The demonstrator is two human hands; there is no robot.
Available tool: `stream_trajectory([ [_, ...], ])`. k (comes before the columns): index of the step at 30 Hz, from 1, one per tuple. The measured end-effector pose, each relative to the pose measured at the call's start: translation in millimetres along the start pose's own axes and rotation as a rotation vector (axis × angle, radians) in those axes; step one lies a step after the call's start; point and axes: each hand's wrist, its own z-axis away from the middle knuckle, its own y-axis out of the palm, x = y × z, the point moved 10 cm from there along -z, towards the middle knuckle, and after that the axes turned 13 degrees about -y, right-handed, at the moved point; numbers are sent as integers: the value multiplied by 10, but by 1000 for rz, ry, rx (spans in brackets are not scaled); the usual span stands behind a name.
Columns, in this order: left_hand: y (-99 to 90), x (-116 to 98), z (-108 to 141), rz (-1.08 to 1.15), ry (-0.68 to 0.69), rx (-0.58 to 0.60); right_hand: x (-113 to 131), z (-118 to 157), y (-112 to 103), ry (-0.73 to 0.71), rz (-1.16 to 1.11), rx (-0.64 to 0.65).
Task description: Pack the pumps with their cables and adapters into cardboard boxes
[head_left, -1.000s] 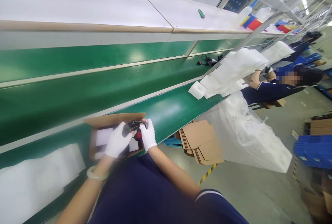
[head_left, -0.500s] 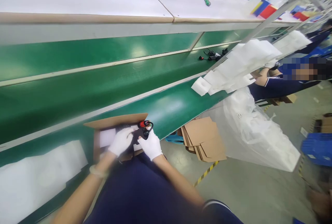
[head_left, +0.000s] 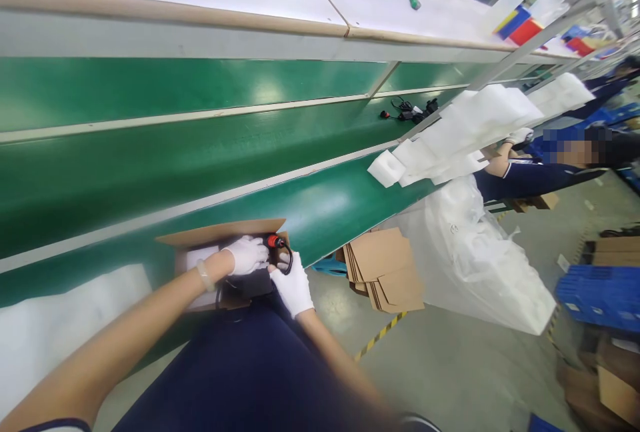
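Note:
An open cardboard box (head_left: 173, 239) stands on the green bench at my front, with white foam and dark items inside. My left hand (head_left: 247, 256), in a white glove, reaches into the box with its fingers spread over the dark contents. A black cable with a red and black connector (head_left: 275, 241) lies at the box's right end. My right hand (head_left: 293, 285), also gloved, is at that end with its thumb and fingers closed around the black cable.
White foam sheets (head_left: 75, 325) lie at the left. More foam (head_left: 450, 139) is stacked at the right, above a plastic bag (head_left: 485, 259). Flat cardboard (head_left: 385, 265) stands beside the bench. Black cables (head_left: 417, 112) lie on the belt. A co-worker (head_left: 530, 179) is farther right.
My left hand has moved forward and right, deeper over the box's contents. My right hand stays at the right end. The dark item between my hands now sits lower in the box.

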Motion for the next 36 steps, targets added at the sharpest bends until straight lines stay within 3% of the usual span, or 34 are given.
stream_trajectory([
  [3,94,-80,45,-53,24,-5,126,-112,-10,-31,231,-12],
  [8,134,3,125,-66,-68,-90,497,-244,382,-288,775,372],
  [14,139,117,292,-65,-160,-173,392,-434,815,-326,823,684],
  [20,-12,307,604,40,-202,-256,598,-577,1050,-380,868,567],
  [23,-67,426,788,227,-324,-216,756,-380,851,-443,740,438],
  [25,-33,420,874,264,-409,-152,658,-208,639,-368,668,406],
  [29,17,240,885,234,-421,-139,197,139,596,-111,588,625],
  [32,99,210,797,487,-413,-110,130,121,636,-31,510,574],
  [34,98,247,745,751,-405,-131,234,-6,637,-28,449,479],
  [36,34,334,727,953,-406,-225,416,-168,630,-64,409,404],
])
